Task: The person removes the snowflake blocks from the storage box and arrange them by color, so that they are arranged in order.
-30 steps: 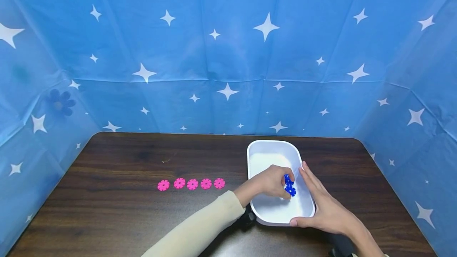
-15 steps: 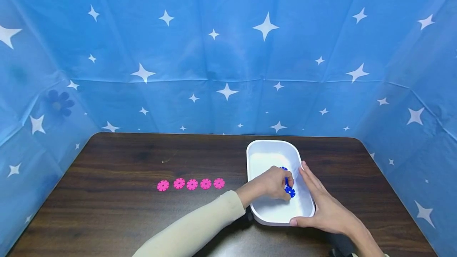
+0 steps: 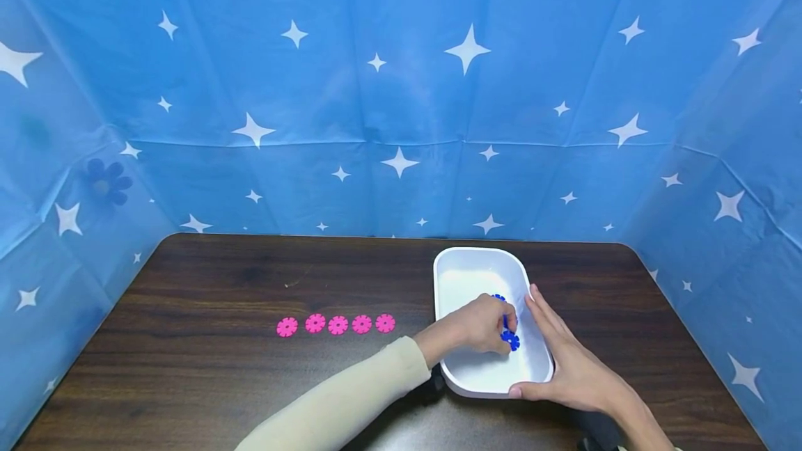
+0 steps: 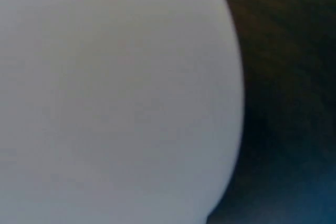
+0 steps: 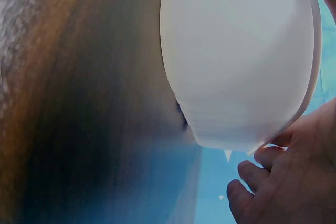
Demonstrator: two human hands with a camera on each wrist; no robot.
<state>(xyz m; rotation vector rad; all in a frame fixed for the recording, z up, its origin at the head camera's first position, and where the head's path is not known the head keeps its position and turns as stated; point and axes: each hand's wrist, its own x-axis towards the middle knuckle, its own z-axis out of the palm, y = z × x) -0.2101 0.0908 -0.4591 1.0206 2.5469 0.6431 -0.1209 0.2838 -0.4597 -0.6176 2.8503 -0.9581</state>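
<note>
In the head view my left hand [image 3: 485,323] reaches into a white plastic tray [image 3: 452,275], fingers curled on small blue notched discs. One blue disc [image 3: 510,341] shows by the thumb; another blue disc [image 3: 498,297] peeks out behind the knuckles. The fingers hide how many discs lie under them. My right hand [image 3: 573,367] holds the tray's near right corner, thumb at the front wall and fingers along the right side. In the right wrist view the fingers [image 5: 252,176] lie by the tray's outer wall [image 5: 236,51]. The left wrist view shows only the tray wall [image 4: 131,87], blurred.
Several pink notched discs [image 3: 338,325] lie in a row on the dark wooden table [image 3: 207,367], left of the tray. A blue curtain [image 3: 351,89] with white stars encloses the table's back and sides.
My left hand has shifted slightly within the tray, and a blue disc has come into sight behind its knuckles. The right hand, tray and pink discs stay in place.
</note>
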